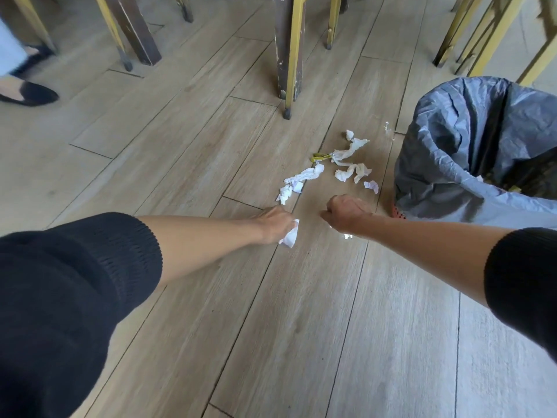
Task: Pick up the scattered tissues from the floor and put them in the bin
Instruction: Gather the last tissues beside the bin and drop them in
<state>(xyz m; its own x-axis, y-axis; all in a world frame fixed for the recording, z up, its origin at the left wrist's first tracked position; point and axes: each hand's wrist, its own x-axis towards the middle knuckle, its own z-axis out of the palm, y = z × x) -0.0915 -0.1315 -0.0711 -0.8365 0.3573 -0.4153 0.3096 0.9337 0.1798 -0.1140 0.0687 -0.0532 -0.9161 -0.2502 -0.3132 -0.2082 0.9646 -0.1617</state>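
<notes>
Several crumpled white tissues lie on the wooden floor: a long twisted tissue point(297, 181), a second tissue point(352, 172), a third tissue point(351, 147) and a small scrap point(371, 186). My left hand point(275, 225) is closed around a white tissue point(290, 236) that sticks out below its fingers. My right hand point(346, 211) is curled into a fist just short of the pile; a small white bit shows beneath the wrist, and what the fist holds is hidden. The bin point(428, 176), lined with a grey plastic bag, stands to the right of the tissues.
A yellow wrapper point(321, 157) lies among the tissues. Dark and yellow table and chair legs point(287, 55) stand beyond the pile, with more legs at the upper left and upper right. Another person's black shoe point(31, 95) is at the far left.
</notes>
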